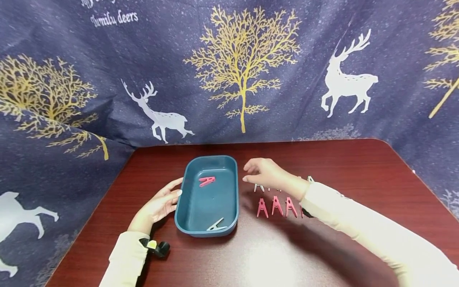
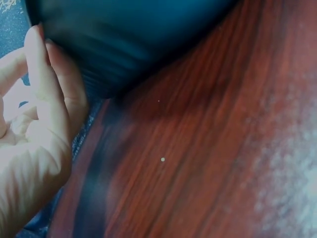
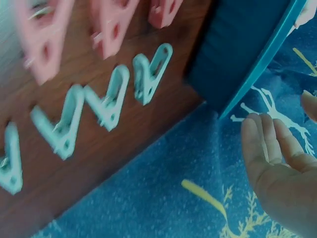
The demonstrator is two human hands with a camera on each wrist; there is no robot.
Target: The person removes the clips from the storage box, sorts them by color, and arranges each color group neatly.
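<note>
A blue plastic bin (image 1: 207,203) stands on the table, holding a pink clothespin (image 1: 206,181) near its far end and a pale green clothespin (image 1: 216,225) at its near end. Against the bin's left wall rests my left hand (image 1: 159,204), its fingers nearly straight along the outside in the left wrist view. My right hand (image 1: 264,174) hovers just right of the bin's rim, fingers loosely bent with nothing in them. Below and beside that arm stand pink clothespins (image 1: 276,206) in a row. Behind them, pale green clothespins (image 3: 110,98) form another row, partly hidden by the forearm in the head view.
The dark red wooden table (image 1: 201,261) has a bright glare patch near its front. Behind it hangs a navy cloth (image 1: 215,119) printed with deer and trees. A black wrist strap with a camera (image 1: 157,248) sits on the left wrist.
</note>
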